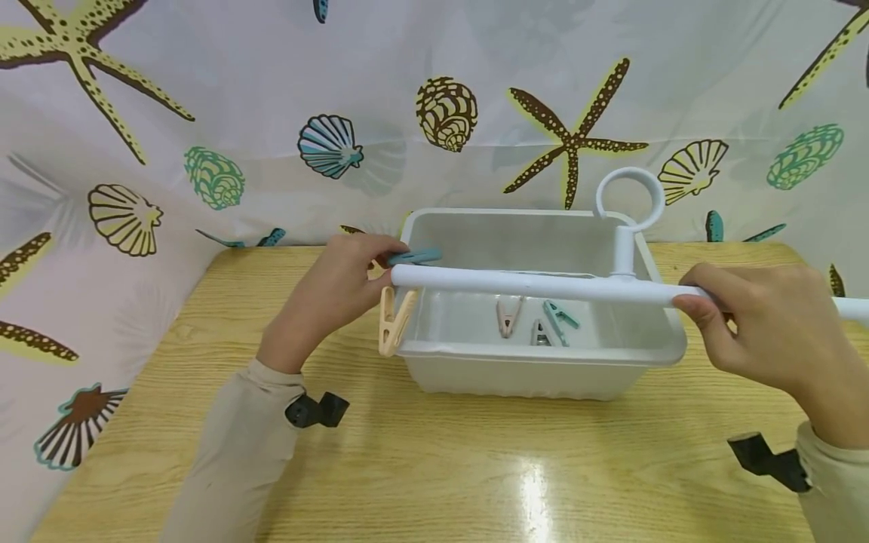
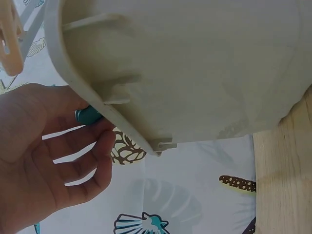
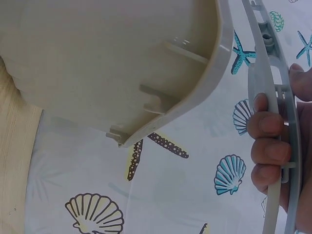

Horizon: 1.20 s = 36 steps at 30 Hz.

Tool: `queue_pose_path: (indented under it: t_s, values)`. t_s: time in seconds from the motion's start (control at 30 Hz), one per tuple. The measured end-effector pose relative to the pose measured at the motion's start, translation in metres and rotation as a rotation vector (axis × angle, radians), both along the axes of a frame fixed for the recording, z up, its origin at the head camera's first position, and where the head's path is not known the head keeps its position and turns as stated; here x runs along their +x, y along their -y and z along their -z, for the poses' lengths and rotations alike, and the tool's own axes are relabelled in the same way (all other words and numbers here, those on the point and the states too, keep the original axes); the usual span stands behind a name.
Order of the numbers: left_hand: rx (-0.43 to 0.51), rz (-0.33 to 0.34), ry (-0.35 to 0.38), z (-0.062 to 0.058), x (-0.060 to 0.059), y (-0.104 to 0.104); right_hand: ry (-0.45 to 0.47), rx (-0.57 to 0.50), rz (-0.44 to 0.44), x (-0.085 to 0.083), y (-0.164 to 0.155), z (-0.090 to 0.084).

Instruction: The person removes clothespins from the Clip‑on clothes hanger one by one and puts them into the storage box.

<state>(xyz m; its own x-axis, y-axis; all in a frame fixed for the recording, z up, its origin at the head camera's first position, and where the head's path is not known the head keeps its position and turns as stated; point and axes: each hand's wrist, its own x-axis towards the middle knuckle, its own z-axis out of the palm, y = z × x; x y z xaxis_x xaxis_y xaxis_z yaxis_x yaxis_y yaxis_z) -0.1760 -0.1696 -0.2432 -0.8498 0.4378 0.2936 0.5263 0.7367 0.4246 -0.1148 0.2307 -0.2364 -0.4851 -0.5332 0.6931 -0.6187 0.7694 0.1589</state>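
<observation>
My right hand (image 1: 774, 324) grips a long white plastic hanger (image 1: 543, 284) by its bar, fingers curled round it in the right wrist view. The hanger lies level above a white bin (image 1: 529, 377), its ring hook (image 1: 658, 200) pointing up. At the bar's left end, my left hand (image 1: 346, 283) pinches a blue-green clothespin (image 1: 417, 256); only a teal tip shows in the left wrist view. A peach clothespin (image 1: 394, 324) hangs just below that end; what it is clipped to is unclear. Inside the bin lie a pink clothespin (image 1: 505, 320), a green one (image 1: 557, 320) and a grey one (image 1: 539, 333).
The bin stands on a wooden table (image 1: 434, 467), near its back edge. Behind and to the left hangs a white cloth (image 1: 380, 60) printed with shells and starfish. The hanger's far end reaches past my right hand to the view's right edge.
</observation>
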Motion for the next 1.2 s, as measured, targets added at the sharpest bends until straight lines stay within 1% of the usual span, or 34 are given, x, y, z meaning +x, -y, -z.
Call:
queue_pose_path:
  t_s: [0.07, 0.17, 0.23, 0.4, 0.47, 0.57, 0.7, 0.87, 1.03, 1.2]
  values:
    - [-0.008, 0.006, 0.015, 0.000, -0.001, -0.002, 0.006, -0.001, -0.001, 0.001, -0.001, 0.001]
    - [-0.020, 0.039, 0.019, 0.000, -0.003, -0.005, 0.006, 0.002, 0.000, 0.002, -0.002, 0.001]
    - [-0.028, 0.062, 0.011, 0.000, -0.004, -0.007, 0.001, 0.002, 0.000, 0.002, -0.002, 0.000]
    - [-0.032, 0.112, -0.038, 0.001, -0.005, -0.011, -0.006, 0.002, -0.004, 0.003, 0.000, -0.002]
    - [-0.026, 0.131, -0.044, 0.002, -0.006, -0.012, -0.005, 0.004, -0.003, 0.004, 0.000, -0.002]
    - [-0.024, 0.145, -0.037, 0.004, -0.006, -0.014, -0.001, 0.001, -0.009, 0.004, 0.000, -0.002]
    - [-0.014, 0.146, -0.023, 0.007, -0.005, -0.015, 0.008, 0.000, -0.017, 0.004, 0.000, -0.001]
    - [0.000, 0.164, -0.039, 0.007, -0.004, -0.016, -0.002, 0.007, -0.016, 0.004, 0.001, -0.001]
    - [0.003, 0.176, -0.039, 0.008, -0.005, -0.017, -0.004, 0.005, -0.014, 0.005, 0.003, -0.002]
    - [0.001, 0.177, -0.018, 0.010, -0.002, -0.016, -0.018, -0.008, -0.039, 0.005, 0.006, -0.002]
